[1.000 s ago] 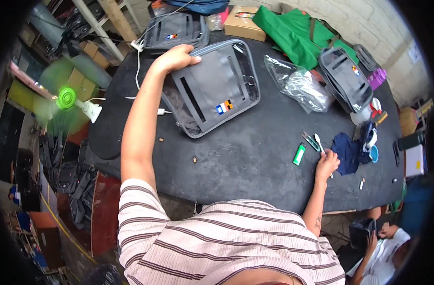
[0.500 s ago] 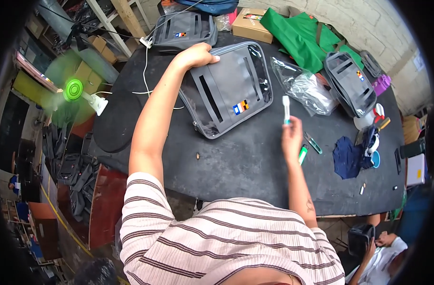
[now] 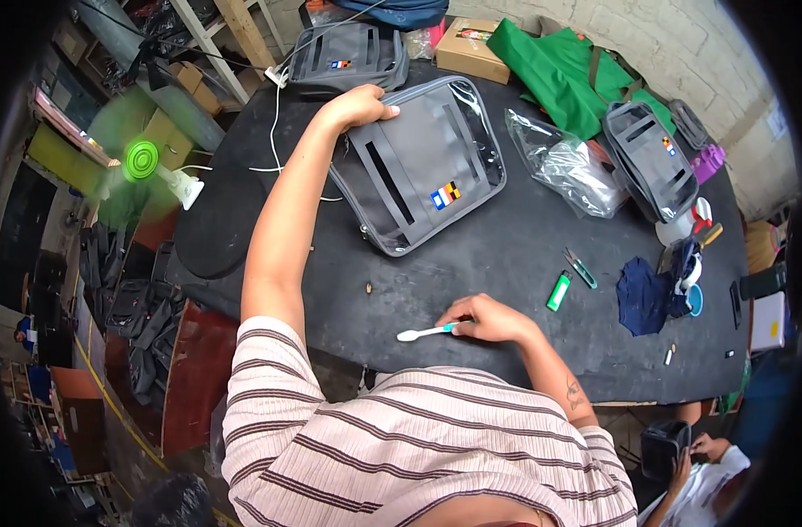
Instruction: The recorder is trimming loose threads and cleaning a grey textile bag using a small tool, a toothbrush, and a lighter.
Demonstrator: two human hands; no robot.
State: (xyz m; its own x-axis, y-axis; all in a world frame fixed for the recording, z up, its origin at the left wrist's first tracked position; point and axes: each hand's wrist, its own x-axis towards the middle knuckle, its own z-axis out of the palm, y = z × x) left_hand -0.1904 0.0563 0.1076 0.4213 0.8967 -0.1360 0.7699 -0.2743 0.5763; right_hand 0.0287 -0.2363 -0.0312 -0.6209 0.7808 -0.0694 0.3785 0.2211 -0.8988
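A grey zippered bag (image 3: 423, 145) with clear plastic sides and a small colourful flag patch lies tilted on the black table (image 3: 331, 290). My left hand (image 3: 359, 107) grips its upper left edge, thumb on top and fingers behind, out of sight. Close to my body, my right hand (image 3: 484, 318) holds a white and teal toothbrush (image 3: 426, 333) with its head pointing left. A green lighter (image 3: 559, 291) and thread snips (image 3: 581, 268) lie to the right of that hand.
Another grey bag (image 3: 346, 54) stands behind, and one more (image 3: 654, 158) lies at the right beside crumpled clear plastic (image 3: 572, 176). Green fabric (image 3: 559, 75) and a cardboard box (image 3: 474, 48) sit at the back. A dark blue cloth (image 3: 640, 294) is at right; a green fan (image 3: 143, 161) spins at left.
My right hand has come down and left from beside the lighter, carrying the toothbrush, which has turned from upright to pointing left. My left hand keeps its hold on the bag.
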